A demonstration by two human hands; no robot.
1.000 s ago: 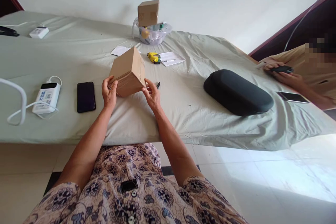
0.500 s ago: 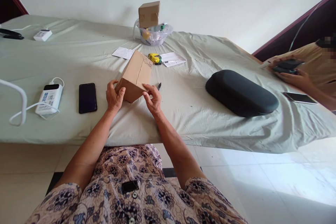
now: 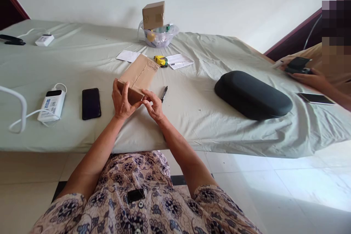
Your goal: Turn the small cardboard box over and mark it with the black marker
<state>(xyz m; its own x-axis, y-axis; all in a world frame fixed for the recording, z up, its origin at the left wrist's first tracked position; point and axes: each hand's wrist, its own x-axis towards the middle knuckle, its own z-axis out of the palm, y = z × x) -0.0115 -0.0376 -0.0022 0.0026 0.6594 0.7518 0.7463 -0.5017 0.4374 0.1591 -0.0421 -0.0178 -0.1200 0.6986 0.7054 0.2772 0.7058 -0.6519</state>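
A brown cardboard box (image 3: 141, 71) is in front of me, set at an angle, with a strip of tape along its top. My left hand (image 3: 123, 98) grips its near left corner, fingers on the top edge and side, thumb stretched along the near face. At the near right corner, my right hand (image 3: 153, 104) pinches the box edge between thumb and fingers. A black pen (image 3: 164, 94) lies just right of that hand. Behind the box are a yellow tape measure (image 3: 160, 60) and two white papers, one of them this right-hand sheet (image 3: 179, 61).
Left lie a phone (image 3: 91, 104) and a white power bank (image 3: 52, 104) with a cable. A clear basket (image 3: 161, 38) at the back carries a smaller box (image 3: 154, 14). A black case (image 3: 253, 95) lies right, near another person's hand (image 3: 312, 80) holding a dark device.
The box has turned and its near end has shifted slightly left. My left hand has spread over its corner, and my right hand has moved left, closer to it. More of the pen shows.
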